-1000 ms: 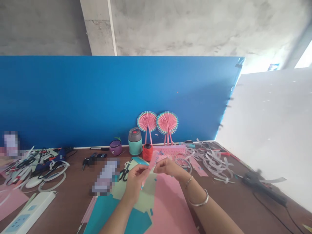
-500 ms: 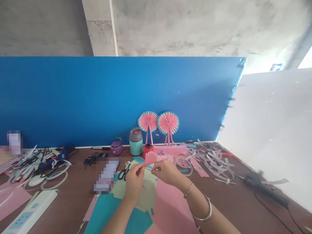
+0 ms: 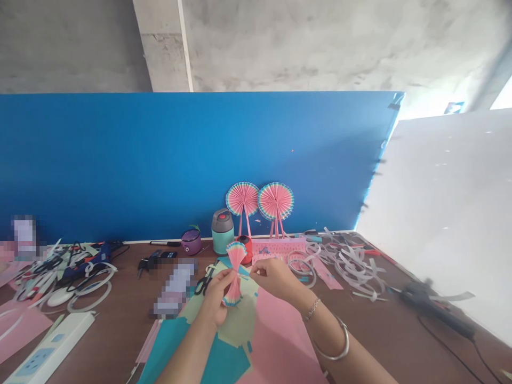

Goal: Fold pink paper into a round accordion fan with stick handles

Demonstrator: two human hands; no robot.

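Observation:
My left hand (image 3: 216, 296) pinches a pleated pink paper strip (image 3: 235, 255) at its middle, and the strip fans out above and below the pinch, edged in teal. My right hand (image 3: 274, 277) is closed just to its right, fingertips pinched at the same waist; what it holds there is too small to make out. Both hands hover over pink (image 3: 280, 341), teal (image 3: 176, 346) and pale green (image 3: 240, 325) paper sheets lying on the brown table (image 3: 384, 330).
Two finished pink paper fans (image 3: 259, 201) lean on the blue partition (image 3: 160, 160), beside a teal flask (image 3: 222, 231), red thread spool (image 3: 247, 246) and purple pot (image 3: 191, 241). Black scissors (image 3: 205, 281) lie left of my hands. White tape loops (image 3: 352, 264), glue gun (image 3: 430, 306), power strip (image 3: 44, 346).
The pleated strip was a folded bundle held flat between both hands; it now stands upright, pinched at the centre and spread into two fan halves.

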